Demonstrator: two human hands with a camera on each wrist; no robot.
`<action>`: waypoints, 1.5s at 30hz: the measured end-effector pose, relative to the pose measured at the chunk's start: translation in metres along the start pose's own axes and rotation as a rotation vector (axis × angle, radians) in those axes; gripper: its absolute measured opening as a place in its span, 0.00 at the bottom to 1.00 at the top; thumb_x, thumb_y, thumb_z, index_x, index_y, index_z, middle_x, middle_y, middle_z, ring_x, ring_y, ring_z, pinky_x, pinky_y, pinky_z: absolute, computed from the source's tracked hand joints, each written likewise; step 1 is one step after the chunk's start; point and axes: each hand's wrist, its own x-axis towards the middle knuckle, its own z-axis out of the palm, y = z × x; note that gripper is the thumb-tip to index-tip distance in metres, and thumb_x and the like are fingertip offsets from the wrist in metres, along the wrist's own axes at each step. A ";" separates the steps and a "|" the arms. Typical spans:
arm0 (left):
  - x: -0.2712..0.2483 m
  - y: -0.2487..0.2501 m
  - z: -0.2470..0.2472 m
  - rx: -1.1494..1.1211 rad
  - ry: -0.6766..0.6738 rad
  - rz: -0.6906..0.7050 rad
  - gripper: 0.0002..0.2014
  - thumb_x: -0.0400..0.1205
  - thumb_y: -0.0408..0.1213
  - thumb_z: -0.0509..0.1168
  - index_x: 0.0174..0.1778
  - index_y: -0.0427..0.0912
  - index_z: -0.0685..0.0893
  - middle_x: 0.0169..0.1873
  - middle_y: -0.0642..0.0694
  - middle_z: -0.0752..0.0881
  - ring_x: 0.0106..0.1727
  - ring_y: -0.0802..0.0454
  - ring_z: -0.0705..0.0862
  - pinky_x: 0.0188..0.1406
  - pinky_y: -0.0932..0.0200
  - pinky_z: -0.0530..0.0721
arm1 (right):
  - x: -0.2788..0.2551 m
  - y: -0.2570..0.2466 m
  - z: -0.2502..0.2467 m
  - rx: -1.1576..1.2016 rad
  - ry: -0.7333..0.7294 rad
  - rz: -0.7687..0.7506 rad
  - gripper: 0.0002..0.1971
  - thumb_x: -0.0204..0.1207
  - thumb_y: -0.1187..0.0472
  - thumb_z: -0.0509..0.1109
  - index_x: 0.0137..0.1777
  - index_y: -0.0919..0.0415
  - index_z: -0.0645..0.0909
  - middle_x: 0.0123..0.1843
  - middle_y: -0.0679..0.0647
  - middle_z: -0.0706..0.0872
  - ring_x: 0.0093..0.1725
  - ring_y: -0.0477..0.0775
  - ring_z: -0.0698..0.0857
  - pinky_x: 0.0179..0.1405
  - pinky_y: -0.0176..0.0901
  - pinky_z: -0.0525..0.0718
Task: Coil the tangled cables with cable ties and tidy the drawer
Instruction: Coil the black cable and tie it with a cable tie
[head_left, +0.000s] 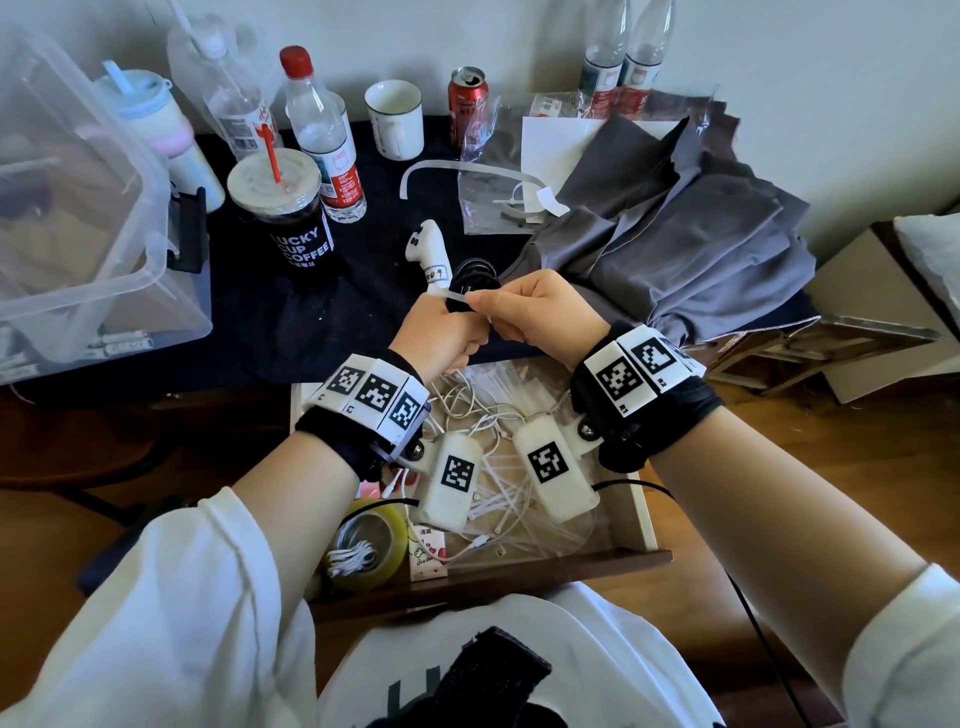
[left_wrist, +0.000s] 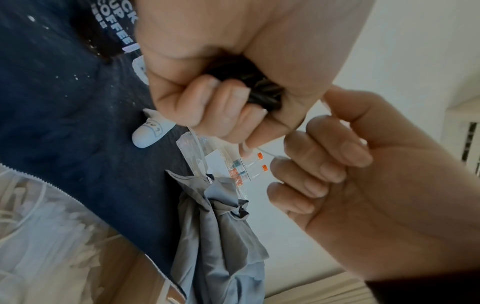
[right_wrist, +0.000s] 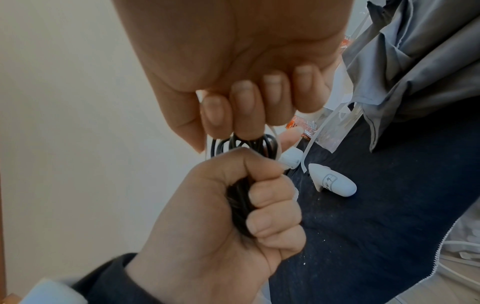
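Note:
My left hand (head_left: 441, 332) grips a coiled black cable (head_left: 475, 278) in its fist, above the open drawer (head_left: 644, 514). The same black cable (right_wrist: 241, 207) runs through the fist in the right wrist view, and its loops (left_wrist: 259, 86) show between fingers in the left wrist view. My right hand (head_left: 540, 312) pinches a thin white cable tie (head_left: 457, 297) that loops around the coil (right_wrist: 272, 142). Inside the drawer lie tangled white cables (head_left: 483, 415), loose white ties (head_left: 498, 499) and a bundled white cable inside a tape roll (head_left: 358, 551).
On the dark cloth stand a coffee cup (head_left: 291, 218), bottles (head_left: 322, 135), a mug (head_left: 395, 119), a red can (head_left: 467, 104) and a white controller (head_left: 428, 252). A clear bin (head_left: 88, 218) sits left. Grey fabric (head_left: 691, 239) lies right, beside a plastic bag (head_left: 498, 187).

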 end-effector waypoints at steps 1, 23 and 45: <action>0.001 -0.002 0.000 0.023 0.015 -0.001 0.13 0.75 0.20 0.56 0.27 0.39 0.69 0.14 0.45 0.69 0.10 0.55 0.63 0.10 0.73 0.58 | 0.000 0.000 0.000 -0.019 0.007 0.005 0.28 0.78 0.57 0.67 0.15 0.60 0.65 0.16 0.51 0.66 0.18 0.45 0.61 0.24 0.29 0.63; -0.001 -0.008 -0.007 -0.036 0.004 0.003 0.12 0.76 0.21 0.57 0.28 0.37 0.73 0.12 0.49 0.69 0.10 0.58 0.62 0.13 0.72 0.58 | -0.008 -0.008 -0.002 -0.010 0.050 0.026 0.18 0.75 0.68 0.65 0.23 0.63 0.77 0.11 0.44 0.68 0.13 0.41 0.66 0.15 0.23 0.63; 0.005 -0.012 0.004 0.381 0.191 0.055 0.08 0.75 0.39 0.63 0.31 0.47 0.75 0.36 0.42 0.81 0.37 0.45 0.78 0.37 0.56 0.75 | -0.001 -0.009 0.000 -0.029 0.043 0.065 0.19 0.73 0.68 0.63 0.19 0.61 0.74 0.11 0.44 0.67 0.12 0.41 0.66 0.13 0.25 0.65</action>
